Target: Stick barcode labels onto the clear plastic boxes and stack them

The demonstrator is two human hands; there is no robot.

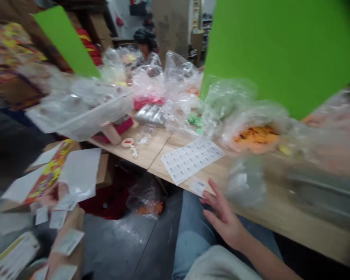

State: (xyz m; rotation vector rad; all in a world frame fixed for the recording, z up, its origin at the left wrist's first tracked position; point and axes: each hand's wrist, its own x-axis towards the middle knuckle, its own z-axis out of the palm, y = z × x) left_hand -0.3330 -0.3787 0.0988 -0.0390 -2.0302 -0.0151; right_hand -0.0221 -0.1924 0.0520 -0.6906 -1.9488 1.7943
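My right hand (223, 219) lies at the front edge of the wooden table (151, 155), fingers stretched out and holding nothing. Its fingertips are beside a small white label (197, 187) on the table edge. Just beyond lies a sheet of small printed labels (192, 159). My left hand (54, 196), low at the left and blurred, is closed on a flat white packet (80, 175). Several white labels (68, 241) stick along my left forearm.
Crumpled clear plastic bags (177, 81) crowd the table, one with something orange (255, 138) inside. A clear plastic tray (84, 114) overhangs the left end. Another person (146, 44) sits at the far side. A cardboard box with colourful printed sheets (51, 171) and a bag (146, 202) are on the floor.
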